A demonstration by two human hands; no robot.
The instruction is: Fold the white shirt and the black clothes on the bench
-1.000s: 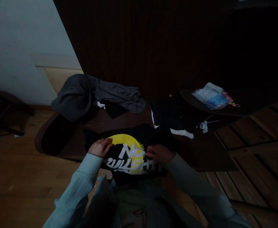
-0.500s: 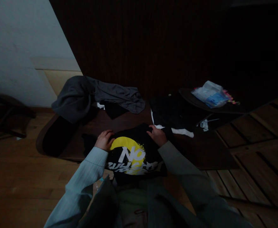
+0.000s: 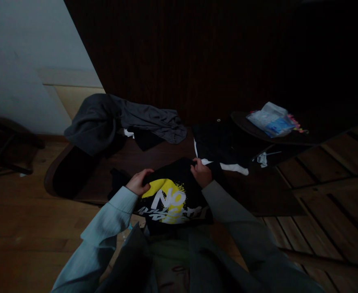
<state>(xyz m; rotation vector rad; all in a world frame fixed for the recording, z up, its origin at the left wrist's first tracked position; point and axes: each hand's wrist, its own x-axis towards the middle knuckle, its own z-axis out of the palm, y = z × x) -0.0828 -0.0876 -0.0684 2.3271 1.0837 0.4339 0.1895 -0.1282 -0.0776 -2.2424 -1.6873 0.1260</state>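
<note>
A black T-shirt with a yellow circle and white lettering lies on the near edge of a dark wooden table, in front of me. My left hand pinches the shirt's far left edge and lifts it a little. My right hand is closed on the shirt's far right edge. The far edge is raised off the table between the two hands.
A grey garment is heaped at the table's far left. A black garment with white trim lies at the centre right. A clear plastic bag rests on a round dark tray at the right. Wooden floorboards surround the table.
Both hands have gone from the shirt's near part to its far edge and gripped it. That edge is now lifted and part of the yellow print is covered.
</note>
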